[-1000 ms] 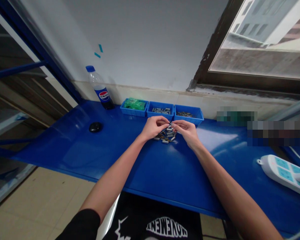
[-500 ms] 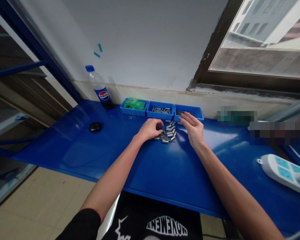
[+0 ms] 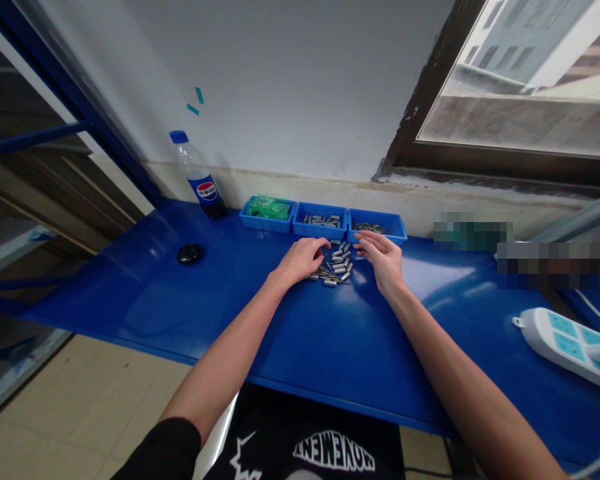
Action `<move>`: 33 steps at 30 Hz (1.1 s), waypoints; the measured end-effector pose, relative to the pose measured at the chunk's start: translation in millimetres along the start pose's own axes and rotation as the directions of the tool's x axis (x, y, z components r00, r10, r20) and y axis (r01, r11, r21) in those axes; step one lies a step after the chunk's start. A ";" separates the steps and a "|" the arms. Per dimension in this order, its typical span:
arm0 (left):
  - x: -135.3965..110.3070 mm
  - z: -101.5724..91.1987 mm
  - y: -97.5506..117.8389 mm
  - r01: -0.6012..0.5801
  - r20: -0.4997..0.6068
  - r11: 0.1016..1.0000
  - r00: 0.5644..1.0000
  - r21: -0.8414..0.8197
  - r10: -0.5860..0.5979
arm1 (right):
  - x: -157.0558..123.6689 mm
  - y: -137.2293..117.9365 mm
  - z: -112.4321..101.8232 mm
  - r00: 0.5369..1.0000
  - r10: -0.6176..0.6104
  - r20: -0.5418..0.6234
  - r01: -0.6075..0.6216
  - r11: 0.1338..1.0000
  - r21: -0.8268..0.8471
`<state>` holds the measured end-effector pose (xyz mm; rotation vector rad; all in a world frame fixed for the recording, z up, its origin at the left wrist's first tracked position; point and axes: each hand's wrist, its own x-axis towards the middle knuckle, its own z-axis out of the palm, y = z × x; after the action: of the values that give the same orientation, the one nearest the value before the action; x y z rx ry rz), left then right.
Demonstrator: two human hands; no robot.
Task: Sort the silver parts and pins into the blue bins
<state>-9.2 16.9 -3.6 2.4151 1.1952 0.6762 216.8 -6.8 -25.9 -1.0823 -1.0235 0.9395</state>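
Observation:
A small pile of silver cylindrical parts with thin wire leads (image 3: 337,265) lies on the blue table (image 3: 330,333). My left hand (image 3: 301,259) rests at the pile's left edge with its fingers curled under; what they hold is hidden. On the pile's right side, my right hand (image 3: 383,257) hovers with its fingers loosely stretched out and nothing in them. Just behind the pile stand three blue bins: one with green parts (image 3: 269,212), one with silver parts (image 3: 321,221), and one with dark pins (image 3: 376,229).
A cola bottle (image 3: 198,177) stands at the back left by the wall. A black mouse-like object (image 3: 189,253) lies left of the pile. A white power strip (image 3: 570,340) lies at the right. The table's front edge runs close to my body.
Both hands were pinched together over the pile. The right hand then reached to the right bin and has come back near the pile, fingers open. The left hand dropped onto the pile.

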 end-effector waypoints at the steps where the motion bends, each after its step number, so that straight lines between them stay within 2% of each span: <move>1: 0.0 -0.2 0.1 -0.012 0.004 1.000 1.000 -0.003 0.012 | 0.3 0.7 -0.2 1.000 0.002 0.003 -0.002 1.000 0.000; 4: 0.5 -0.7 -0.5 -0.025 -0.012 0.999 1.000 -0.019 0.025 | 0.5 1.1 -0.1 1.000 0.006 0.010 -0.006 1.000 -0.009; 7: 2.1 -0.9 -1.4 -0.039 -0.082 0.998 0.996 -0.050 0.035 | -0.6 -1.6 1.3 1.000 0.009 0.013 -0.008 1.000 -0.018; 11: 4.1 -1.6 0.0 -0.066 -0.194 0.976 0.981 -0.206 0.026 | -3.4 -6.2 4.2 0.999 0.014 0.043 -0.012 0.999 -0.037; 14: 4.5 -2.4 2.7 -0.108 -0.245 0.953 0.969 -0.284 0.037 | -5.8 -7.7 6.7 0.994 0.007 0.111 0.001 0.997 -0.075; 19: 4.3 -2.2 5.2 -0.174 -0.273 0.940 0.958 -0.294 0.092 | -8.5 -6.8 9.7 0.971 0.040 0.234 -0.019 0.996 -0.092; 25: 3.6 -1.4 10.2 -0.212 -0.276 0.932 0.952 -0.293 0.130 | -9.8 -5.8 9.8 0.955 0.087 0.284 -0.066 0.994 -0.083; 29: 3.4 -3.7 7.6 -0.186 -0.245 0.953 0.961 -0.241 0.126 | -8.8 -6.5 10.5 0.968 0.072 0.242 -0.055 0.995 -0.079; 33: 2.5 -5.3 -5.4 -0.090 -0.138 0.991 0.988 -0.101 0.076 | -4.1 -6.9 6.9 0.997 -0.052 0.048 0.054 0.998 -0.041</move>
<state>-14.2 22.5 -1.4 2.3728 1.0831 0.9170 209.8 -10.5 -18.9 -1.0671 -1.1096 0.9079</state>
